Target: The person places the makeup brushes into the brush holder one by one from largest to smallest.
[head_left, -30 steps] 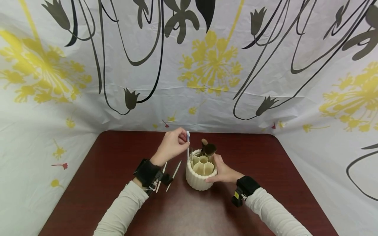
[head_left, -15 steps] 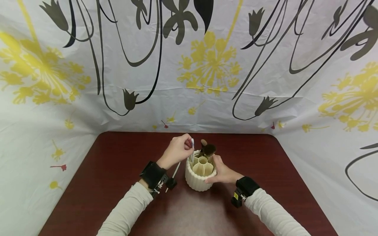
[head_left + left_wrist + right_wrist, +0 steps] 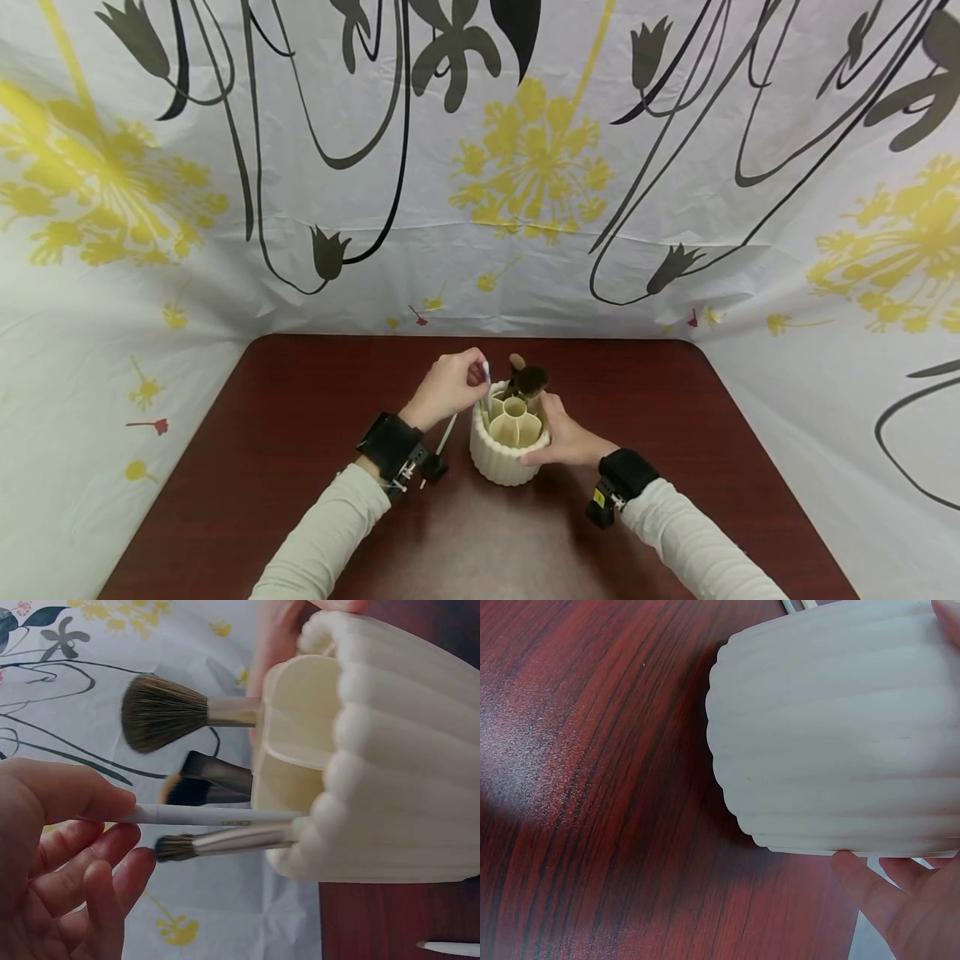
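Note:
A cream ribbed brush holder [image 3: 495,458] with inner compartments stands upright on the table. My left hand [image 3: 450,386] pinches a slim white makeup brush [image 3: 195,815] between thumb and fingertips. Its lower part is inside the holder's left compartment; its upper end is hidden by the fingers. Beside it in the left wrist view, a small dark-bristled brush [image 3: 225,841] leans out of the holder. A fluffy brush [image 3: 161,714] and a dark-ended brush [image 3: 202,780] rise farther back. My right hand [image 3: 566,435] grips the holder's right side, thumb toward the front.
A thin white stick [image 3: 446,435] lies on the dark red table [image 3: 645,392], partly covered by my left wrist strap. The right wrist view shows two pale stick ends [image 3: 808,603] beyond the holder. A patterned white curtain [image 3: 420,275] hangs behind the table.
My left hand has moved right and down, bringing the slim white brush from the holder's left rim into its compartment. My right hand has stayed on the holder.

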`<move>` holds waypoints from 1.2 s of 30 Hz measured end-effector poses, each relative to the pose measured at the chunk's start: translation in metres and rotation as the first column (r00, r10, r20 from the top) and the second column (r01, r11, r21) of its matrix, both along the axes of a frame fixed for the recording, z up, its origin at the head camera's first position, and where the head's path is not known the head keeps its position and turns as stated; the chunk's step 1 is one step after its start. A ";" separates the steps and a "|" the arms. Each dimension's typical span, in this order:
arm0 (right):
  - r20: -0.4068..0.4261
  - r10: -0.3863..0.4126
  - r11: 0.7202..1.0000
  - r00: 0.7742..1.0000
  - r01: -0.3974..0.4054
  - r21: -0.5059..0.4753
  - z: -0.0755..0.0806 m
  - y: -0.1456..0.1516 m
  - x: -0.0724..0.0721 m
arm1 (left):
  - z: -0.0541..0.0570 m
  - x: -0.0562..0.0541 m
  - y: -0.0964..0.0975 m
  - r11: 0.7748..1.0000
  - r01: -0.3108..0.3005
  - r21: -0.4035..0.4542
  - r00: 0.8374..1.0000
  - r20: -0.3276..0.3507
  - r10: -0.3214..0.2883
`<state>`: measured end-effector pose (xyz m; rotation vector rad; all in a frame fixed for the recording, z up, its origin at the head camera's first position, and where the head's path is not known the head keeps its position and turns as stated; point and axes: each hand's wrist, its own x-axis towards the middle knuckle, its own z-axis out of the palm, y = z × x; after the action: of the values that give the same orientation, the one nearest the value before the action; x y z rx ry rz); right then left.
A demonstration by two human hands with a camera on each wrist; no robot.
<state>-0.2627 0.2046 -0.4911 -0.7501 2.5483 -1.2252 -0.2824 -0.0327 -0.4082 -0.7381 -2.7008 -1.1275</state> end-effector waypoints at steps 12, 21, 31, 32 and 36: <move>0.021 -0.003 1.000 1.000 0.003 -0.005 0.001 0.000 0.000 | -0.012 -0.003 -0.003 0.999 -0.005 -0.041 0.999 0.038 0.006; 0.005 -0.010 1.000 1.000 0.010 -0.001 -0.001 -0.001 -0.001 | -0.013 -0.005 -0.005 0.999 -0.021 -0.024 0.999 0.026 0.022; 0.045 0.032 0.999 0.998 -0.033 0.022 0.008 0.001 0.000 | -0.012 -0.011 -0.019 0.999 -0.049 0.005 0.998 0.029 0.049; 0.055 0.046 0.999 0.997 -0.047 0.017 0.009 0.001 -0.001 | -0.013 -0.012 -0.021 0.998 -0.055 0.003 0.998 0.030 0.055; 0.051 0.098 0.995 0.994 -0.098 0.002 0.013 0.005 -0.004 | -0.019 -0.018 -0.031 0.996 -0.084 -0.017 0.995 0.052 0.084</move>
<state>-0.2666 0.2098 -0.4777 -0.8213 2.4418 -1.1919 -0.3003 -0.0632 -0.4269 -0.5988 -2.7580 -1.1242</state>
